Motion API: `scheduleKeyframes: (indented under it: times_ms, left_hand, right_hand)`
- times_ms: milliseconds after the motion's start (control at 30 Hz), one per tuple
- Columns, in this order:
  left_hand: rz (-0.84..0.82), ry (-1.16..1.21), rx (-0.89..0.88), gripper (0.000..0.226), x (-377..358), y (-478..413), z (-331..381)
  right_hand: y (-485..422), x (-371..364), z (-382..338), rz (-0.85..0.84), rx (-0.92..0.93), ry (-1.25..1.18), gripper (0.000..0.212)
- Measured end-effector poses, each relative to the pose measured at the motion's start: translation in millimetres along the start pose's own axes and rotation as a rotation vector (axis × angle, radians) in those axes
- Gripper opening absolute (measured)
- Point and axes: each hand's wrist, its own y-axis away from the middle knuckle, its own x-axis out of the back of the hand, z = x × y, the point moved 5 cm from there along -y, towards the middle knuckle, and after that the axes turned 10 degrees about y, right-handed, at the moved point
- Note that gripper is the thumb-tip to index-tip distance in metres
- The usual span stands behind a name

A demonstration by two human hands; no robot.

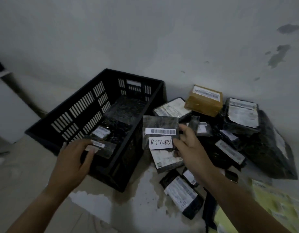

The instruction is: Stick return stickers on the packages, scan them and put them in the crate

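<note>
My right hand (pixel 187 145) grips a small dark package (pixel 159 126) by its right edge; the package bears a barcode strip and a white sticker (pixel 160 143) reading RETURN, and it hangs beside the crate's right wall. My left hand (pixel 73 158) holds another small dark package (pixel 103 147) with a barcode label just over the near rim of the black slotted crate (pixel 74 115). One labelled dark package (pixel 101 132) lies inside the crate.
A pile of several dark labelled packages (pixel 229 148) and a brown taped box (pixel 204 100) lies on the floor right of the crate against a white wall. Yellow sheets (pixel 276 204) lie at the bottom right. A white cabinet (pixel 9 111) stands at left.
</note>
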Motion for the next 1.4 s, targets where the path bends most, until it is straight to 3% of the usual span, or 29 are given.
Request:
scheduleKeyframes:
  times_ms: [100, 200, 333, 433, 533, 633, 767, 1033, 1133, 1233, 1400]
  left_hand:
    - [-0.055, -0.117, 0.038, 0.048, -9, 1, -30]
    - [-0.046, -0.124, 0.001, 0.044, -8, -1, -29]
    - [-0.052, -0.186, -0.007, 0.039, -4, -3, -27]
    - [-0.053, -0.198, -0.001, 0.044, -7, -1, -26]
    - [-0.028, -0.183, -0.007, 0.042, -8, 0, -28]
    - [0.003, -0.145, -0.029, 0.038, -9, 2, -26]
    - [0.038, -0.092, -0.051, 0.036, -8, 2, -23]
    - [0.026, -0.1, -0.034, 0.042, -11, 2, -28]
    - [0.027, -0.099, -0.031, 0.043, -10, 1, -27]
    - [0.031, -0.094, -0.03, 0.042, -10, 1, -26]
    - [0.017, -0.085, -0.014, 0.044, -10, 0, -26]
  right_hand:
    - [-26, -32, -16, -0.048, 0.072, 0.067, 0.019]
    - [-53, -69, -32, -0.104, 0.173, 0.233, 0.01]
    - [-87, -115, -50, -0.185, 0.344, 0.605, 0.015]
    - [-114, -149, -48, -0.281, 0.443, 1.015, 0.026]
    - [-139, -176, -35, -0.354, 0.456, 1.372, 0.027]
    - [-159, -196, -18, -0.492, 0.354, 1.562, 0.023]
    - [-184, -215, 3, -0.72, 0.229, 1.66, 0.026]
    - [-190, -217, 8, -0.823, 0.135, 1.745, 0.035]
    - [-191, -215, 9, -0.817, 0.101, 1.742, 0.033]
    - [-196, -213, 8, -0.676, 0.157, 1.681, 0.03]
    - [-190, -211, 6, -0.701, 0.065, 1.57, 0.034]
